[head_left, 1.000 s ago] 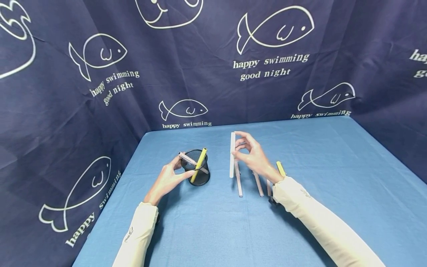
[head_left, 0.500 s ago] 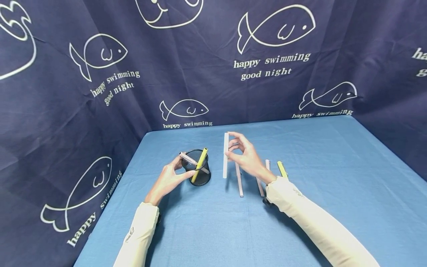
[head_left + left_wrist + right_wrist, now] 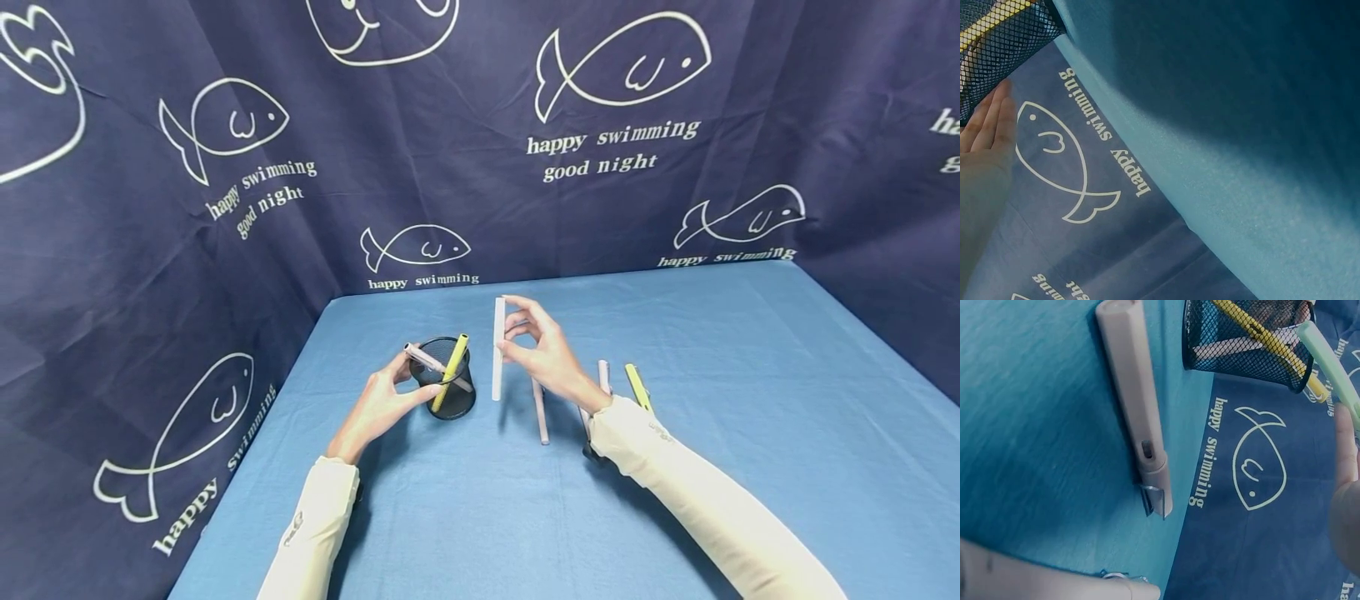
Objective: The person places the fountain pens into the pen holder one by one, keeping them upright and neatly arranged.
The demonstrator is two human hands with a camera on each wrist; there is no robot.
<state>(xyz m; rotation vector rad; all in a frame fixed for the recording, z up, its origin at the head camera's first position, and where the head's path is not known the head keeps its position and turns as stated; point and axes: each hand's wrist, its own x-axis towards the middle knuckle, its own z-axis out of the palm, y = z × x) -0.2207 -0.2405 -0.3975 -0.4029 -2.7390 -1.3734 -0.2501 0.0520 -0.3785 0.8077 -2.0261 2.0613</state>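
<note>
A black mesh pen cup (image 3: pixel 462 402) stands left of centre on the table. My left hand (image 3: pixel 372 412) holds it, thumb at the near side and fingers round the back. Inside lean a yellow pen (image 3: pixel 455 358) and a pale pink pen (image 3: pixel 423 358). To the right of the cup, my right hand (image 3: pixel 550 354) pinches a white pen (image 3: pixel 498 354), held upright and raised over the cloth. In the right wrist view this held pen (image 3: pixel 1325 359) looks pale green and overlaps the background near the cup.
Beneath the right hand and forearm lie several pens on the blue cloth (image 3: pixel 465 517): a pinkish pen (image 3: pixel 542 417), a pale pen (image 3: pixel 604 375) and a yellow pen (image 3: pixel 638 387). A dark blue curtain (image 3: pixel 480 183) with fish drawings rises behind and at the sides.
My right hand has moved left with the white pen, closer to the pen cup. More of the pens on the right now shows. My left hand and the cup stay in place.
</note>
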